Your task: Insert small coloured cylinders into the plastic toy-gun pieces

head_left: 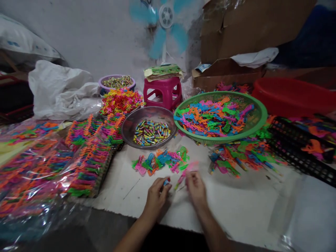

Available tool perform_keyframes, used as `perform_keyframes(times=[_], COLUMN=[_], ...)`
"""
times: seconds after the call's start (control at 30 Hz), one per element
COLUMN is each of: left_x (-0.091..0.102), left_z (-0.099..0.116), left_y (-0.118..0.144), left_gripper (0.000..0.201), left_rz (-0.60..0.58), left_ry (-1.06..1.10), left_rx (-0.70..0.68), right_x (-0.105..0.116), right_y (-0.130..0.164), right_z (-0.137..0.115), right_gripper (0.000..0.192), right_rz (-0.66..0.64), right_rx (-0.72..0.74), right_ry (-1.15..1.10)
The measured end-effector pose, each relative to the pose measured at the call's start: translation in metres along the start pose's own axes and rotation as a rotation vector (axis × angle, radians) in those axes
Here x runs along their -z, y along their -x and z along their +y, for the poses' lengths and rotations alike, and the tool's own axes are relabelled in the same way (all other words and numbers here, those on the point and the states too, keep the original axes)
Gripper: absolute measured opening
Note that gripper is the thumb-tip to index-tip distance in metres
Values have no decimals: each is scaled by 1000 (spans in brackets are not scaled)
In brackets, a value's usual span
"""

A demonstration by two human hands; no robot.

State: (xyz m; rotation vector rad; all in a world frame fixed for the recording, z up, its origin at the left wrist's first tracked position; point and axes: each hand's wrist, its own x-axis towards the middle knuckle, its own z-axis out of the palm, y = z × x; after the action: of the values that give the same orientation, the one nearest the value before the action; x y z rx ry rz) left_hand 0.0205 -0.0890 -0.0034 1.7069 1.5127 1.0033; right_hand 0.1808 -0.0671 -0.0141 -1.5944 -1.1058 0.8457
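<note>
Pink toy gun [193, 165]: blurred, held in the right hand, its body showing past the fingertips towards 12 o'clock, while a thinner part slants away from the fingers towards 8 o'clock and ends yellow-green in the gap between the two hands
Right hand [196, 187]: fingers curled closed around the pink toy gun, the thumb on the side facing the left hand; the exact contact is too blurred to tell
Small tube [167, 181]: blue with a red end, held by the left hand at its 1 o'clock, between thumb and index finger, the red end standing clear of the fingertips
Left hand [156, 194]: thumb and index finger pinched on the small tube, the other fingers bent; it lies at 8 o'clock from the right hand, near but apart
Row of toy guns [160, 161]: on the white table top [236, 206], just beyond the hands at 11 o'clock, mixed pink, blue, green and orange
Metal bowl [126, 138]: at 11 o'clock, beyond that row, with more tubes lying in it
Green basket [263, 117]: at 1 o'clock, heaped with toy guns
Loose pile [238, 157]: at 2 o'clock, in front of the green basket, with tubes visible on some toys
Bagged toys [89, 164]: at 10 o'clock, in clear plastic
</note>
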Motion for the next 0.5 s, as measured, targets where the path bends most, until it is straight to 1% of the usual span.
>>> perform_keyframes(times=[0.07, 0.1, 0.13, 0.17, 0.2, 0.23, 0.27, 0.3, 0.37, 0.43, 0.47, 0.5], left_x=[10, 15, 19, 22, 23, 22, 19, 16, 7, 0, -1, -1], left_z=[-18, -28, -38, -45, -51, -54, -54, -51, -41, -28, -23, -19], left_y=[-10, -15, -20, -24, -28, -30, -30, -29, -21, -8, -2, 3], left_gripper=[25, 26, 26, 27, 27, 28, 28, 27, 24, 22, 22, 22], left_rz=[145, 212, 262, 283, 282, 265, 236, 194, 78, -61, -124, -161], left_ry=[-112, -182, -258, -331, -397, -451, -487, -506, -501, -438, -381, -309], left_rx=[30, 26, 10, -13, -42, -70, -96, -125, -188, -234, -236, -216], right_x=[37, 55, 71, 82, 87, 88, 83, 74, 50, 26, 16, 9], right_y=[-29, -42, -53, -59, -63, -62, -59, -54, -38, -22, -15, -8], right_z=[9, 14, 20, 24, 29, 32, 35, 37, 37, 36, 34, 33], right_gripper=[41, 42, 42, 41, 39, 37, 35, 33, 31, 27, 25, 24], right_rz=[233, 311, 384, 430, 445, 435, 399, 343, 202, 45, -31, -100], right_rx=[-40, -80, -114, -109, -83, -24, 65, 167, 362, 500, 539, 565], right_ry=[207, 374, 557, 694, 795, 840, 827, 772, 613, 476, 433, 403])
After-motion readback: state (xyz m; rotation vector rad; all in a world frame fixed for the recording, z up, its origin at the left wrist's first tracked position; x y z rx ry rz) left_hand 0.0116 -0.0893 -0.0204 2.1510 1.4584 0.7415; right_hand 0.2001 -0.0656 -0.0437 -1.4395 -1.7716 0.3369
